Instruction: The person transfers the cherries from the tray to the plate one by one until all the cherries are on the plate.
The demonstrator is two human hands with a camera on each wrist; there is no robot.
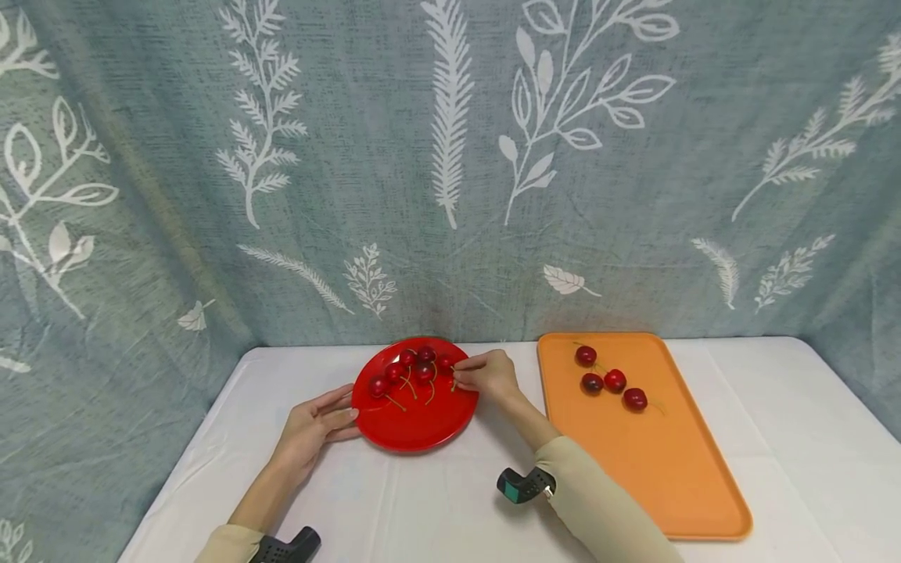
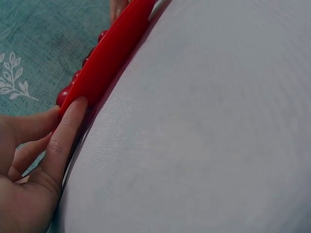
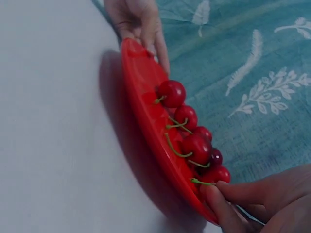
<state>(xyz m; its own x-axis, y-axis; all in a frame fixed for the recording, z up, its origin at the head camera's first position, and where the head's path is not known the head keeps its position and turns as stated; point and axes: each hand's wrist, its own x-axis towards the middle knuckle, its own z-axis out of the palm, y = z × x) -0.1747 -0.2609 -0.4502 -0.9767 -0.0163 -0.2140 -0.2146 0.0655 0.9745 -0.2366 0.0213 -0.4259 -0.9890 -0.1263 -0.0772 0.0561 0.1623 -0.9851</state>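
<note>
A round red plate (image 1: 415, 426) lies on the white table, with several dark red cherries (image 1: 395, 371) on its far half, green stems attached. My left hand (image 1: 313, 428) grips the plate's left rim, thumb on top and fingers beneath, as the left wrist view (image 2: 36, 160) also shows. At the plate's right edge, my right hand (image 1: 493, 375) pinches a cherry (image 3: 217, 174) between thumb and forefinger, close to where its green stem begins. The fingertips partly cover that cherry. In the right wrist view the other cherries sit in a row beyond it.
An orange tray (image 1: 655, 469) stands to the right, partly behind my right sleeve, with several cherries (image 1: 615, 381) near its far end. A white cloth (image 1: 408, 508) covers the table. A blue-green curtain (image 1: 380, 180) with white leaf patterns hangs behind the far edge.
</note>
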